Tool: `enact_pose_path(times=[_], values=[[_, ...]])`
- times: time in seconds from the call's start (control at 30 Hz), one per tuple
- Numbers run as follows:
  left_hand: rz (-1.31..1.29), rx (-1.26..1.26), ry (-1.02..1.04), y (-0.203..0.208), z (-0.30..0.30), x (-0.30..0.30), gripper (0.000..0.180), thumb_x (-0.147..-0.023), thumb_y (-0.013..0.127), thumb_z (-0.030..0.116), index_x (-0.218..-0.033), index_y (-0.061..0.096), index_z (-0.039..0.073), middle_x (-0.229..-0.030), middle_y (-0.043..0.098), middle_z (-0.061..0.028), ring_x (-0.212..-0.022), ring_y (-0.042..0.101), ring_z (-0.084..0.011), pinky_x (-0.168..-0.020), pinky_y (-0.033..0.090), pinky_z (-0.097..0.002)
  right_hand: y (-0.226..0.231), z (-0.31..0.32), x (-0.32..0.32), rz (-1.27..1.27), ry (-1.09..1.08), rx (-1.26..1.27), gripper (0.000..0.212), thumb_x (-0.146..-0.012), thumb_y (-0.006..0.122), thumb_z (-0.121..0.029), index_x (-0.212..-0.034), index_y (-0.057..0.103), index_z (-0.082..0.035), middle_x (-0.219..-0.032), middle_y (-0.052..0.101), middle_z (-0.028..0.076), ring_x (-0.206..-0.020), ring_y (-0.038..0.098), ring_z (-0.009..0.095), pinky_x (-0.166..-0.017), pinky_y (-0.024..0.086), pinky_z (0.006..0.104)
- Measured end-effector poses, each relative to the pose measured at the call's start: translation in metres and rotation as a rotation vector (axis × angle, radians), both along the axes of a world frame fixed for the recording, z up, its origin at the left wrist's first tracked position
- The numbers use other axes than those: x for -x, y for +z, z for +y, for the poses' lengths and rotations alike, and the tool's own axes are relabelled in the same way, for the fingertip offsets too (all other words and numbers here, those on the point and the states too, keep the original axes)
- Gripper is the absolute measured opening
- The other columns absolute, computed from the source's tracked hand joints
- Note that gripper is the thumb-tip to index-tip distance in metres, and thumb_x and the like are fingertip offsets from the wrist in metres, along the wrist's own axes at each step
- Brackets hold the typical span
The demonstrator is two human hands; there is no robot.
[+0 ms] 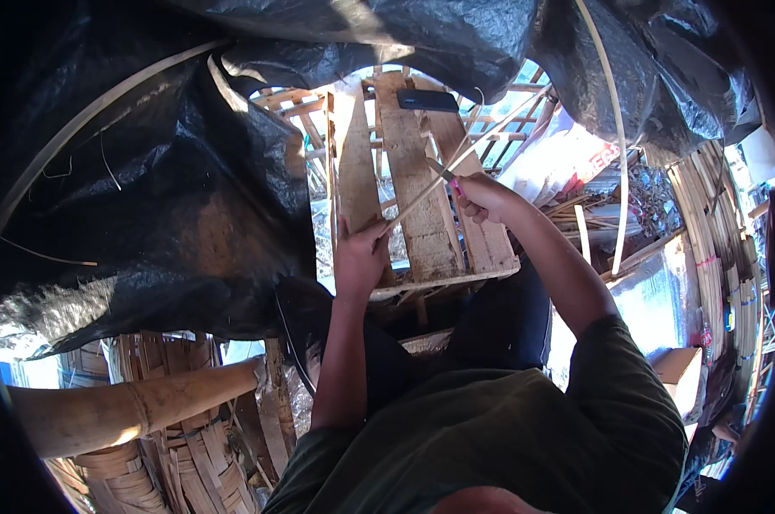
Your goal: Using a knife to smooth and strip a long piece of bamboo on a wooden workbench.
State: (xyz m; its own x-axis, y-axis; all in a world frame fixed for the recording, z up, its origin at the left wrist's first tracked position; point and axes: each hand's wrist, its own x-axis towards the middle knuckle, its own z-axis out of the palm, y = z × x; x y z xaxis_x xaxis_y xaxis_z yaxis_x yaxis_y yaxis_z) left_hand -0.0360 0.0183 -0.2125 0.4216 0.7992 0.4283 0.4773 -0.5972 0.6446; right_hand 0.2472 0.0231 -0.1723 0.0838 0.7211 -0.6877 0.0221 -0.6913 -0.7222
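A thin pale bamboo strip (417, 200) runs slantwise over a bench of wooden planks (415, 171). Its near end sits in my left hand (360, 255), whose fingers close on it above the left plank. My right hand (483, 197) is wrapped round the pink handle of a small knife (440, 169). The blade points up and left and lies against or just over the strip; exact contact is too small to tell. Beyond the knife the strip rises toward the upper right. My right palm hides most of the handle.
A dark phone (428, 100) lies on the planks' far end. Black plastic sheeting (148, 188) hangs left and overhead. A thick bamboo pole (139, 411) and woven strips (118, 480) are at lower left. Bundled bamboo strips (709, 257) stand right, near a cardboard box (679, 377).
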Motion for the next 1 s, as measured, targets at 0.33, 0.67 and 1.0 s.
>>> enact_pose_path(times=[0.33,0.67,1.0], values=[[-0.053,0.039,-0.059,-0.011,0.004,-0.018,0.011,-0.092,0.065,0.01,-0.099,0.067,0.002,-0.087,0.066,-0.0196,-0.083,0.064,-0.0421,-0.112,0.036,-0.0558,-0.002,0.001,-0.086,0.178,-0.271,-0.103,0.022,-0.102,0.044,-0.021,-0.082,0.047,-0.013,-0.059,0.032,-0.007,-0.042,0.023,0.004,-0.037,0.015,0.0256],[-0.045,0.047,-0.064,-0.017,0.01,-0.015,0.01,-0.091,0.064,0.01,-0.091,0.066,0.001,-0.101,0.07,-0.0178,-0.095,0.066,-0.038,-0.114,0.035,-0.0532,-0.017,0.009,-0.058,-0.06,-0.117,-0.02,0.028,-0.106,0.041,-0.031,-0.091,0.05,-0.009,-0.066,0.041,-0.002,-0.045,0.033,0.008,-0.039,0.028,0.0264],[0.021,0.078,-0.064,-0.019,0.009,-0.013,0.015,-0.092,0.065,0.012,-0.102,0.069,0.001,-0.113,0.069,-0.0203,-0.109,0.064,-0.0378,-0.112,0.039,-0.0513,-0.017,0.025,-0.066,-0.13,-0.317,-0.134,0.025,-0.107,0.04,-0.029,-0.091,0.047,-0.011,-0.057,0.033,-0.007,-0.041,0.027,0.006,-0.037,0.022,0.0286]])
